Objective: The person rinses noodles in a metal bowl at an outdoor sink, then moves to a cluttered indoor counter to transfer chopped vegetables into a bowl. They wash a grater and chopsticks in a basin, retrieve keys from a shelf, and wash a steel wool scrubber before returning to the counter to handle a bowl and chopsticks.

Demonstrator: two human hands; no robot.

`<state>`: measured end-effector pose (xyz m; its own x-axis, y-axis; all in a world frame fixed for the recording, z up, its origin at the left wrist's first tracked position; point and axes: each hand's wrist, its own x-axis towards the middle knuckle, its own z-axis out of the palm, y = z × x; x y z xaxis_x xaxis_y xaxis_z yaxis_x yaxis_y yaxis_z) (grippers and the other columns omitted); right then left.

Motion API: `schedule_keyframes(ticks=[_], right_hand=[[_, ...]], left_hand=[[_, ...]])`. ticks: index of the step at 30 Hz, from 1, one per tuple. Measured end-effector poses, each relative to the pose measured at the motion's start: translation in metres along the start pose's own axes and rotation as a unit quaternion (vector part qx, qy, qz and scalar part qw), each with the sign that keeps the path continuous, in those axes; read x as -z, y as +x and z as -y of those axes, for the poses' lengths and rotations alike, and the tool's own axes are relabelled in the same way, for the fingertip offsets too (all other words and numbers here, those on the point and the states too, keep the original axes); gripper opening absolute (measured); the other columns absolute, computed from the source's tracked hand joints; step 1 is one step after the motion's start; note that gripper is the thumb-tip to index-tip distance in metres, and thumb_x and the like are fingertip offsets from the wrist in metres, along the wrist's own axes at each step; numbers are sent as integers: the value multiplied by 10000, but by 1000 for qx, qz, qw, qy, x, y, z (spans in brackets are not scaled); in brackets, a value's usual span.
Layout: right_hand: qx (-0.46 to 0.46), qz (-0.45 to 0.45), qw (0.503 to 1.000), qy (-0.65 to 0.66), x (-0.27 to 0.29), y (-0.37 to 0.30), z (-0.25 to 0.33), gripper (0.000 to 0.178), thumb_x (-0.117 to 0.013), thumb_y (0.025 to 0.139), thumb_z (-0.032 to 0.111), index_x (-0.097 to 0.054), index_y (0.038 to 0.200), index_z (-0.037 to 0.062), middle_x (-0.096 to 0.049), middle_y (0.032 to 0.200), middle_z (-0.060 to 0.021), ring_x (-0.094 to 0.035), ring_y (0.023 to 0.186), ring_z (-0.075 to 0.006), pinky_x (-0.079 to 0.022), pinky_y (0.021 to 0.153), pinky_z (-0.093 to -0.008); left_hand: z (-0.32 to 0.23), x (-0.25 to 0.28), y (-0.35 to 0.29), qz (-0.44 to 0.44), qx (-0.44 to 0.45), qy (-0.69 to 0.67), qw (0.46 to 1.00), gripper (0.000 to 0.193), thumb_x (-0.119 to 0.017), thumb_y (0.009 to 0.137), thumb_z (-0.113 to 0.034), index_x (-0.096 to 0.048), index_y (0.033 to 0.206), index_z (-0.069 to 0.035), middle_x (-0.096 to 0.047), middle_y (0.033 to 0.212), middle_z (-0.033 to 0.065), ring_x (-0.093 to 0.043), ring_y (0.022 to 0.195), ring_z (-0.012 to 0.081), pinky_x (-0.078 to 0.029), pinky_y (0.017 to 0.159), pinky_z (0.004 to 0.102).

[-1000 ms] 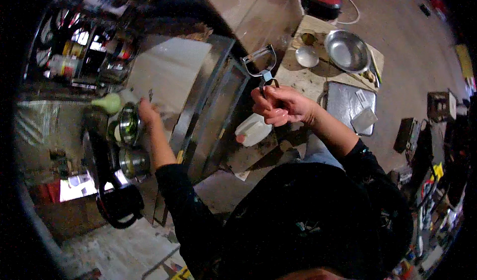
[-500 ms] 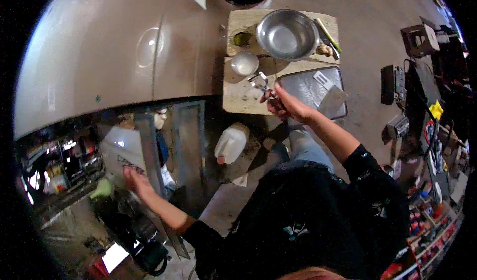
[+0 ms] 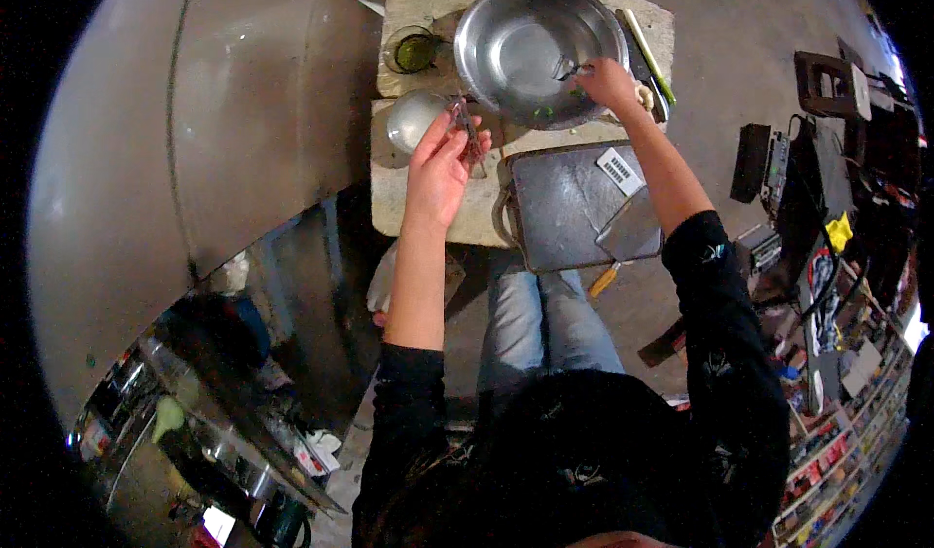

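Note:
A wide steel basin (image 3: 477, 57) stands on a pale wooden board table, with a few green bits (image 3: 543, 113) near its lower wall. My right hand (image 3: 607, 86) reaches over its right side, fingers closed on a small metal tool with a looped head (image 3: 563, 69), which looks like a Y-shaped peeler. In my left hand (image 3: 443, 164), raised above the near left of the table, is a thin see-through piece (image 3: 465, 125), perhaps plastic packaging; its exact kind is unclear. Partly behind that hand sits a pale bowl (image 3: 413, 122). A glass dish with green contents (image 3: 415, 53) lies left of the basin.
A dark rectangular tray (image 3: 555, 208) lies nearer me, bearing a labelled card (image 3: 620, 171) and a wide flat blade (image 3: 628, 227). Right of the basin are a green-and-white stalk (image 3: 650, 57) and a ginger-like root (image 3: 643, 96). A large brown panel (image 3: 263, 91) stands left.
I am nearer the table. My left hand has come from the far left to above the table, and my right hand has carried the metal tool over the basin.

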<state>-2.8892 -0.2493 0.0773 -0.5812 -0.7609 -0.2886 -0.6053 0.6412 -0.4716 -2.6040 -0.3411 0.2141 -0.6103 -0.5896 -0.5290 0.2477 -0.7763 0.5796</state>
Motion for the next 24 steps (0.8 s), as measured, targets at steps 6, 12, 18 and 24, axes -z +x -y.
schedule_keyframes(ticks=[6,12,18,24], right_hand=[[-6,1,998,-60,-35,56,-14,271,-538,799,262,-655,851,23,-625,888,-226,-598,859,-404,-480,766,-463],[25,-49,994,-97,-31,59,-22,244,-501,813,233,-656,783,46,-622,801,-215,-603,787,-395,-491,705,-463],[46,-36,997,-55,-35,69,-38,212,-519,801,188,-662,913,79,-646,816,-143,-610,801,-343,-481,739,-418],[-5,-57,998,11,-30,58,-28,240,-556,830,267,-652,929,71,-642,789,-145,-609,777,-340,-475,678,-394]], left_hand=[[51,11,121,51,40,66,996,356,-423,886,31,-388,1241,24,-550,1113,184,-579,973,263,-496,843,346],[107,34,241,-89,53,231,967,253,-478,823,46,-519,1072,43,-618,927,149,-608,859,218,-503,742,313],[169,55,279,-130,-177,657,722,112,-538,760,-36,-590,824,39,-626,839,185,-603,760,305,-465,704,399],[171,53,287,-210,-61,444,869,122,-566,789,-111,-597,777,7,-628,816,160,-605,769,292,-456,676,396]])
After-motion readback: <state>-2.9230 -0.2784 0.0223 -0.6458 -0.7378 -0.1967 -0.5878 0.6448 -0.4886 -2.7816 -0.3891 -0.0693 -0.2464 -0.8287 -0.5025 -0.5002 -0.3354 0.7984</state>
